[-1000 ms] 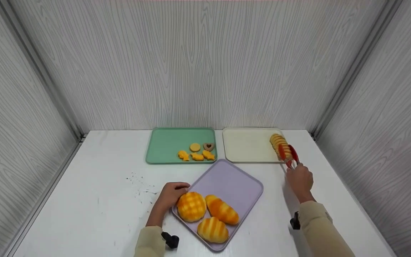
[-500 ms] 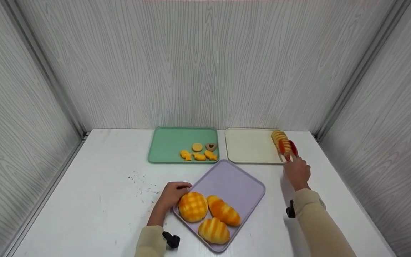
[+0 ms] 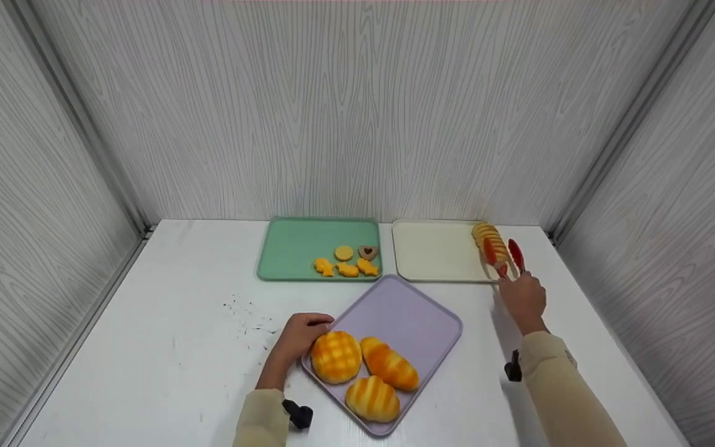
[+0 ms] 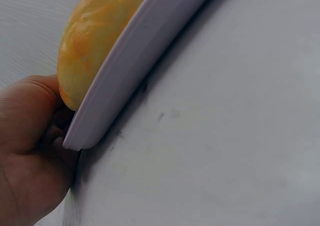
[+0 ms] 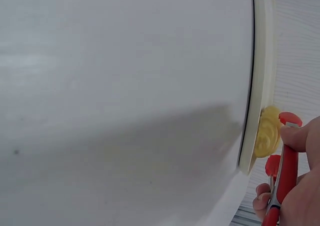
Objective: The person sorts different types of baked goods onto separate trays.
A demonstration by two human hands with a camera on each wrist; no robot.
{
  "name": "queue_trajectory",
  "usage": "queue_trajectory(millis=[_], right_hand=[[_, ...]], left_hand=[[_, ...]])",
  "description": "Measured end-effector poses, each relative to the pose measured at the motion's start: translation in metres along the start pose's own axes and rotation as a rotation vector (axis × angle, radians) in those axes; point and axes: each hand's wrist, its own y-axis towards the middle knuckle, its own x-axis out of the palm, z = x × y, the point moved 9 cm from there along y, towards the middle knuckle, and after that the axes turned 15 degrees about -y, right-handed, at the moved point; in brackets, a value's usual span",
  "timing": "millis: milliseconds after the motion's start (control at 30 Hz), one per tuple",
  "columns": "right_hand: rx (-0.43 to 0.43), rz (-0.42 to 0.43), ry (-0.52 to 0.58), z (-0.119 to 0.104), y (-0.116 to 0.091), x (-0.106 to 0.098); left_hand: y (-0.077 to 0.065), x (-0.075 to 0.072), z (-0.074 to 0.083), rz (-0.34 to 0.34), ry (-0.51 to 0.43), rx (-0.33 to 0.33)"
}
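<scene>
My left hand (image 3: 300, 335) grips the left corner of the lilac tray (image 3: 416, 310), its fingers curled at the rim beside a round checked bun (image 3: 336, 357). In the left wrist view, the tray (image 4: 120, 71) stands between the bun (image 4: 95, 41) and the table. My right hand (image 3: 524, 301) holds red-tipped tongs (image 3: 490, 251) over the right end of the cream tray (image 3: 435, 251). Their tips stand spread, around the near end of a long ridged loaf (image 3: 486, 233). The right wrist view shows the loaf's end (image 5: 267, 136) beyond the tray edge, by the tongs (image 5: 288, 173).
A croissant-shaped bread (image 3: 390, 365) and a striped roll (image 3: 372, 399) lie on the lilac tray. Several small biscuits (image 3: 344, 252) sit on the green tray (image 3: 308, 242) at the back. Panelled walls (image 3: 332, 112) enclose the table at the back and sides.
The tongs closed in on the loaf, then spread apart and drew back slightly. The loaf has shifted a little toward the back of the cream tray. My left hand has stayed put.
</scene>
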Motion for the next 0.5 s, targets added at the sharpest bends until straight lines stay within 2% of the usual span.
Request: queue_trajectory(millis=[67,200,367,500], right_hand=[[-0.021,0.03,0.012,0.002,-0.005,-0.007],[-0.059,0.029,0.027,0.004,-0.024,-0.02],[-0.147,0.028,0.036,-0.002,-0.064,-0.038],[-0.194,0.04,0.044,-0.012,-0.099,-0.052]], left_hand=[[0.001,0.0,0.001,0.003,0.002,0.009],[0.002,0.003,0.002,-0.005,0.005,0.013],[0.003,0.003,-0.002,-0.001,-0.004,-0.01],[0.004,0.0,-0.002,0.006,0.0,0.006]])
